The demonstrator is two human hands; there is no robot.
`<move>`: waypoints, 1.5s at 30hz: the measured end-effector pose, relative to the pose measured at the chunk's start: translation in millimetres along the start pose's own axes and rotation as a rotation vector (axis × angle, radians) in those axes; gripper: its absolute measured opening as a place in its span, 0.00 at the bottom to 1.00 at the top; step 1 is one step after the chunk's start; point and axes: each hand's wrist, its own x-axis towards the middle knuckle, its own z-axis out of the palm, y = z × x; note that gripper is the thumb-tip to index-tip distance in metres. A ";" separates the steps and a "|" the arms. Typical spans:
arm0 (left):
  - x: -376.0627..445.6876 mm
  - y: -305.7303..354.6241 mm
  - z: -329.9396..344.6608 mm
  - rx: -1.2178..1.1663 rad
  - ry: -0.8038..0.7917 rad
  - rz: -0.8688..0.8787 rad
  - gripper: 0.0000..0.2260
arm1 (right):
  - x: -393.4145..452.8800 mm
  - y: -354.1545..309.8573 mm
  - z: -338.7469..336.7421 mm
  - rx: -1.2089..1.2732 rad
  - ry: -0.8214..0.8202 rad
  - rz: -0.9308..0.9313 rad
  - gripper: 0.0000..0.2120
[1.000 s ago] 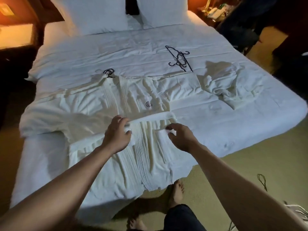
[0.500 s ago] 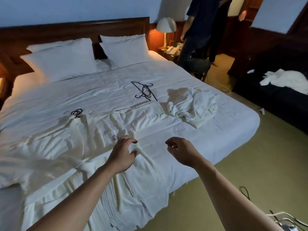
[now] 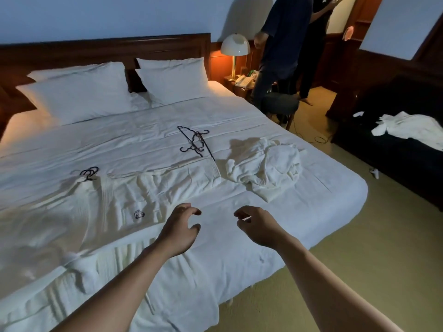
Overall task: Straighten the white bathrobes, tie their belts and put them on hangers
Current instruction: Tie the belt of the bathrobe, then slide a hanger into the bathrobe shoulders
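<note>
The bed [image 3: 299,212] fills the view beneath both hands, and everything else sits in relation to them. The spread-out white bathrobe [image 3: 100,212] lies flat just left of the left hand [image 3: 178,232], its logo facing up and its lower part hanging over the near edge of the bed; black hanger hooks [image 3: 89,173] poke out at its collar, farther off to the left. The crumpled second bathrobe [image 3: 266,167] is heaped beyond the right hand [image 3: 260,227] and a little to its right, well apart from it. A loose pile of black hangers [image 3: 195,142] lies on the bedding straight beyond the gap between the hands, just left of that heap. More white cloth [image 3: 412,128] lies on the dark sofa [image 3: 395,161] far to the right. The left hand's grip is released, fingers loosely curled over the bedding with nothing between them; whether its fingertips touch the sheet cannot be told. The right hand's grip is likewise slack and holds nothing, fingers bent and pointing toward the left hand, the two apart.
</note>
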 end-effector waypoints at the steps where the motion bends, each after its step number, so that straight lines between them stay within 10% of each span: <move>1: 6.3 -1.1 -0.6 0.001 -0.006 -0.010 0.16 | 7.9 1.3 -1.5 0.005 -0.005 0.004 0.13; 24: 375.5 -134.4 2.0 0.296 -0.212 -0.172 0.19 | 429.7 33.2 0.4 -0.232 -0.130 0.034 0.25; 34: 543.9 -245.6 83.7 0.417 -0.223 -0.334 0.21 | 636.6 97.2 84.1 -0.255 0.001 -0.011 0.13; 45: 567.9 -322.9 125.2 0.514 -0.119 -0.299 0.30 | 733.4 112.9 139.5 -0.539 0.038 0.002 0.13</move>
